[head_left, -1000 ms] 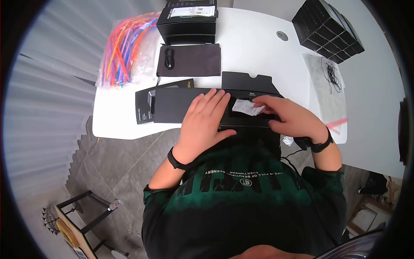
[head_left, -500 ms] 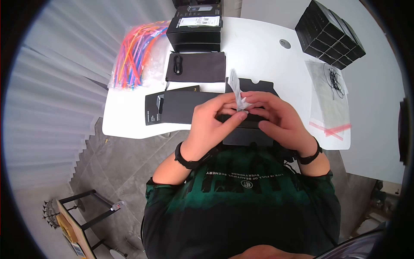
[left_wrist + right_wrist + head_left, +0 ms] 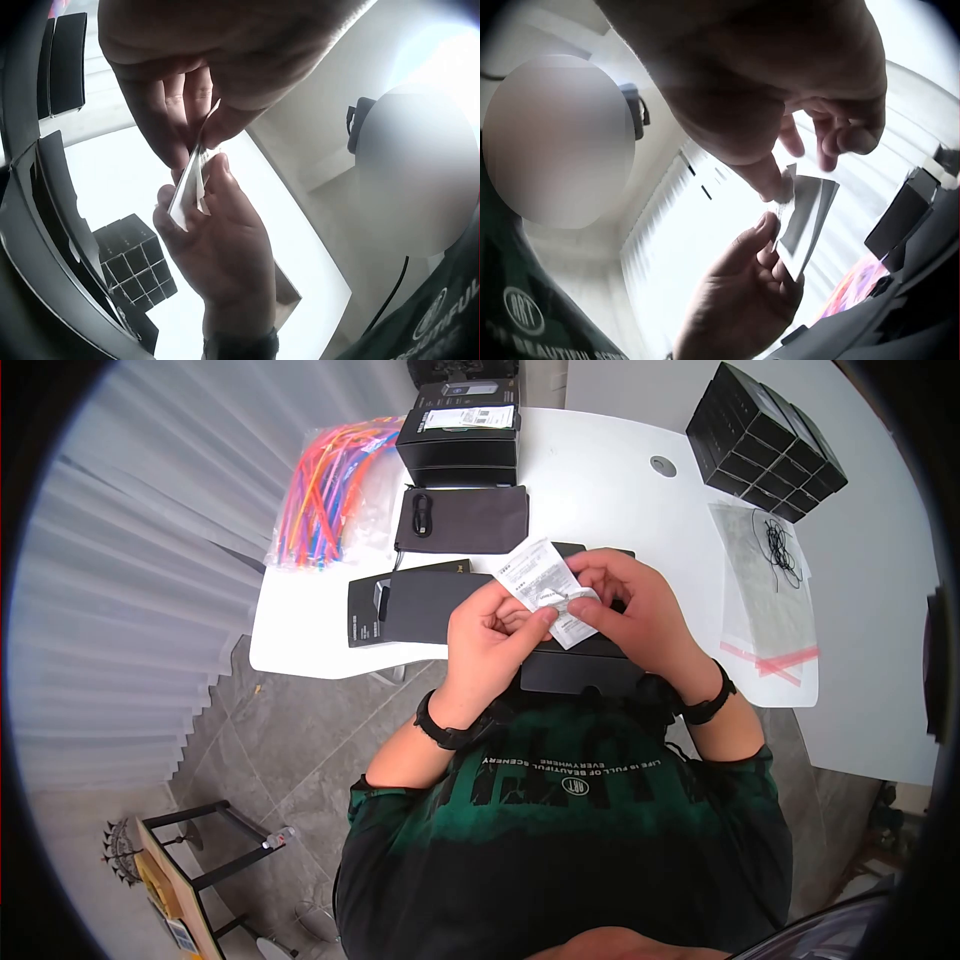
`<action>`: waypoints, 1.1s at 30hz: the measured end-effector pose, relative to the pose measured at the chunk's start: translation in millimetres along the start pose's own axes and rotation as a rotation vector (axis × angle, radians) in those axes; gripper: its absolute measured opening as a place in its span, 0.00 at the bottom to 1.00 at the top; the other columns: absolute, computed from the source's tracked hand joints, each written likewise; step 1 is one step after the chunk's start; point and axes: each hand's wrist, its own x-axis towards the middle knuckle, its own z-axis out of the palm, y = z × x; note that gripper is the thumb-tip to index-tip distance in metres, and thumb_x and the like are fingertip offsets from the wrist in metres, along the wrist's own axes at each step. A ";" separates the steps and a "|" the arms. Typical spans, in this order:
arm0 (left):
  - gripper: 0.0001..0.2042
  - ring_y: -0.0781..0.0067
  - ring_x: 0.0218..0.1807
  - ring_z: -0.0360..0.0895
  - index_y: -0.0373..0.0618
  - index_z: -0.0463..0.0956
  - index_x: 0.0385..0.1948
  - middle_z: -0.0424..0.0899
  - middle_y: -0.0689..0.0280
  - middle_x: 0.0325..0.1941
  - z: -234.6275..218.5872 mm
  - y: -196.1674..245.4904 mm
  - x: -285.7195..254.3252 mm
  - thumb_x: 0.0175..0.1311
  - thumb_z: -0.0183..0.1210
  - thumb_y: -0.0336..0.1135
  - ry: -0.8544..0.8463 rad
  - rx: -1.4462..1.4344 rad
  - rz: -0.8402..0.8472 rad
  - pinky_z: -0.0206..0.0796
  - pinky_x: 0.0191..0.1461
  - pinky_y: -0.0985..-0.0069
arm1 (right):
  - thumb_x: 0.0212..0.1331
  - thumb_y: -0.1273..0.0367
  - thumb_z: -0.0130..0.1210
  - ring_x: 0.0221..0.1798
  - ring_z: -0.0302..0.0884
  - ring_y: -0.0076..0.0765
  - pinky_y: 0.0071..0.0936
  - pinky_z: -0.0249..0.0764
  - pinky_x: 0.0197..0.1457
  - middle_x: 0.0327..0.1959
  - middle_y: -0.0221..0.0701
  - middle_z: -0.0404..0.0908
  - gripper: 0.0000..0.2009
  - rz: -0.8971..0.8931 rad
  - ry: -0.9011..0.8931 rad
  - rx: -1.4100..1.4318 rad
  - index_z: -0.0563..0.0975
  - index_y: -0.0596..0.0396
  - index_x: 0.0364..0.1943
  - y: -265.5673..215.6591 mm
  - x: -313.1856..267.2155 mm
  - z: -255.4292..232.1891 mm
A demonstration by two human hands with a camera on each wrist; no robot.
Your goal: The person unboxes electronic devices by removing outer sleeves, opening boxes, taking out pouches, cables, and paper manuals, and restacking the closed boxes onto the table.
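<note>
A folded white paper leaflet (image 3: 535,572) with small print is held up between both hands in the head view. My left hand (image 3: 488,645) pinches its lower left part between thumb and fingers. My right hand (image 3: 648,618) has its thumb on a raised flap of the paper, fingers curled behind it. In the left wrist view the leaflet (image 3: 187,191) appears edge-on, its layers parted. An opened black box (image 3: 580,673) lies below the hands at the table's front edge, partly hidden by them. Left of it lies a flat dark grey panel (image 3: 432,618).
Behind the hands lie a dark pouch (image 3: 480,520) and a coiled black cable (image 3: 422,515). A bag of coloured strips (image 3: 330,490) and black boxes (image 3: 458,455) stand further back. Stacked black boxes (image 3: 765,445) and clear bags (image 3: 755,600) are at the right.
The leaflet has come up out of the black box. My left hand has left the dark panel to grip the paper too, and the leaflet has since turned and spread flatter.
</note>
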 end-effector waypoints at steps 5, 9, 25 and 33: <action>0.17 0.74 0.47 0.87 0.29 0.75 0.55 0.88 0.55 0.48 -7.6 -4.6 -7.3 0.65 0.65 0.18 -0.002 0.182 0.037 0.81 0.47 0.79 | 0.65 0.72 0.65 0.35 0.70 0.15 0.18 0.72 0.41 0.40 0.23 0.78 0.15 0.134 -0.123 0.403 0.78 0.56 0.54 -5.9 -7.4 6.8; 0.14 0.90 0.36 0.80 0.30 0.79 0.51 0.89 0.65 0.39 1.0 6.1 -11.6 0.65 0.67 0.21 0.061 0.180 0.153 0.72 0.40 0.88 | 0.63 0.72 0.66 0.35 0.71 0.19 0.19 0.72 0.41 0.40 0.25 0.77 0.13 0.120 0.014 0.349 0.79 0.56 0.49 -6.3 -14.1 5.2; 0.16 0.80 0.37 0.84 0.28 0.78 0.52 0.89 0.58 0.40 -1.3 8.8 -20.1 0.63 0.68 0.20 -0.033 0.302 0.131 0.77 0.41 0.82 | 0.62 0.74 0.66 0.33 0.72 0.17 0.19 0.70 0.37 0.34 0.25 0.78 0.13 -0.006 0.071 0.233 0.76 0.57 0.48 -3.5 -20.1 13.4; 0.09 0.80 0.34 0.86 0.31 0.83 0.45 0.90 0.59 0.37 -2.1 10.1 -16.7 0.67 0.67 0.25 0.093 0.065 0.142 0.77 0.36 0.83 | 0.67 0.75 0.61 0.30 0.74 0.17 0.19 0.71 0.35 0.30 0.27 0.80 0.19 0.163 -0.091 0.339 0.70 0.57 0.60 -16.6 -24.8 8.2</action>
